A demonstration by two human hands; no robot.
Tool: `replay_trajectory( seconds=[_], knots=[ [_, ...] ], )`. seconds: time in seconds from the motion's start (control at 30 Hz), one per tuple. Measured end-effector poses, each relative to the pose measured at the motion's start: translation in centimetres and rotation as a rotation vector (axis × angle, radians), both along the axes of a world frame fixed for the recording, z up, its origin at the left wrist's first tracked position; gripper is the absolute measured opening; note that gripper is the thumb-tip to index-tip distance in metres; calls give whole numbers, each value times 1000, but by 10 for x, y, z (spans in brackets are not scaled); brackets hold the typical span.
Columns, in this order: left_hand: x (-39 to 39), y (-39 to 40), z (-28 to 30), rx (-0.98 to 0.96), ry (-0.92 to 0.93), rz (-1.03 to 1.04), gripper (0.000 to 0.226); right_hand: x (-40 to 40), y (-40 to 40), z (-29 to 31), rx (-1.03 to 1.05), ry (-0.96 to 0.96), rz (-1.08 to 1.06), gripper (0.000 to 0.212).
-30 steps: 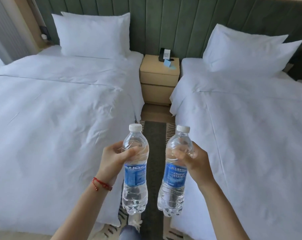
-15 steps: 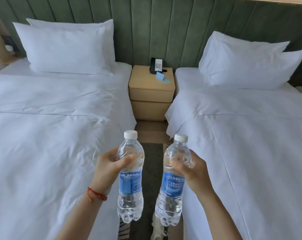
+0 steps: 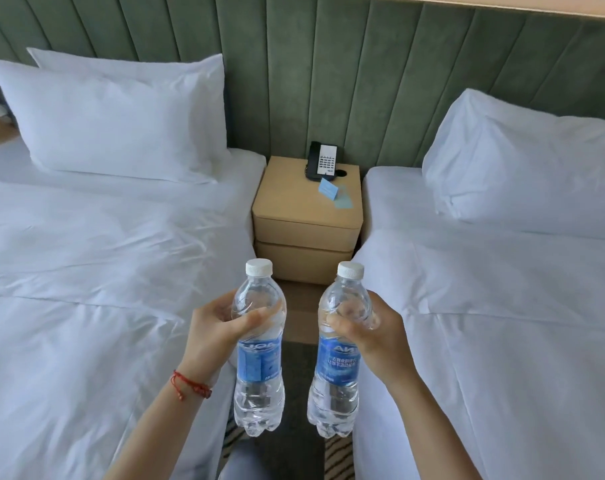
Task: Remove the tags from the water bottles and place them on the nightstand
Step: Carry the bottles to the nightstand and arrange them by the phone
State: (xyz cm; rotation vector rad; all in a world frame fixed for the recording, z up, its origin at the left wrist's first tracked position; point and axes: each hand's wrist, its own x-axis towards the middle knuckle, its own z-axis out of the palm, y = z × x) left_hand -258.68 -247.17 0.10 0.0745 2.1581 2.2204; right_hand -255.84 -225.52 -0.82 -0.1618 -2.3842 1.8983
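Observation:
I hold two clear water bottles upright in front of me, each with a white cap and a blue label. My left hand (image 3: pixel 212 332) grips the left bottle (image 3: pixel 259 355) around its upper body, thumb across the front. My right hand (image 3: pixel 374 336) grips the right bottle (image 3: pixel 339 362) the same way. No tag shows on either bottle neck. The tan nightstand (image 3: pixel 294 216) stands ahead between the two beds, beyond the bottles.
On the nightstand sit a black and white phone (image 3: pixel 323 161) and blue cards (image 3: pixel 334 194). White beds flank a narrow aisle: left bed (image 3: pixel 96 271), right bed (image 3: pixel 502 306). A green padded headboard (image 3: pixel 329 81) runs behind.
The view has moved forward down the aisle, so the nightstand is nearer and larger. Both hands keep the same grip on the bottles.

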Motion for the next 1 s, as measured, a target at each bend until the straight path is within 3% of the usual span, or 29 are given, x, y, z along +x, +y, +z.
replay_trajectory(
  seconds=[0.6, 1.0],
  knots=[
    [-405, 44, -28, 31, -26, -58, 38, -390, 41, -13, -5, -41, -52, 40],
    [-594, 80, -56, -10, -50, -63, 41, -580, 74, -38, -2, -91, -97, 47]
  ],
)
